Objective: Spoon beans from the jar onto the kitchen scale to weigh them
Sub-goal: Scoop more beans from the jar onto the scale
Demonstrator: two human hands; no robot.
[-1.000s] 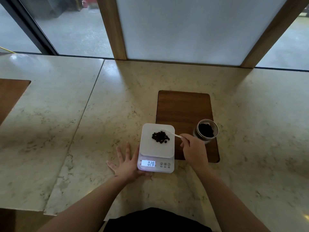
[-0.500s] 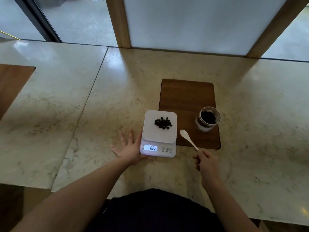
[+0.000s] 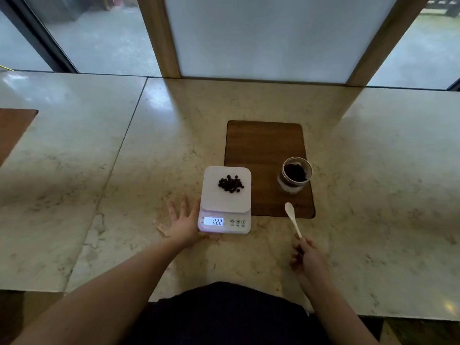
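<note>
A white kitchen scale (image 3: 214, 202) stands on the marble counter with a small heap of dark beans (image 3: 231, 184) on its platform; its lit display reads 022. My left hand (image 3: 183, 224) lies flat with fingers spread against the scale's left front corner. To the right, a clear glass jar (image 3: 295, 175) holding dark beans stands on a wooden board (image 3: 263, 150). My right hand (image 3: 308, 257) pinches the handle of a white spoon (image 3: 292, 217), whose empty bowl points up toward the jar, over the board's near edge.
The marble counter (image 3: 124, 170) runs left and right, with a seam left of the scale. Another wooden board (image 3: 12, 130) shows at the far left edge. Window glass and wooden posts stand behind the counter. My dark clothing sits at the near edge.
My right hand drew the spoon back from the scale platform toward me and to the right, below the jar. The display dropped from 028 to 022. The left hand stayed by the scale.
</note>
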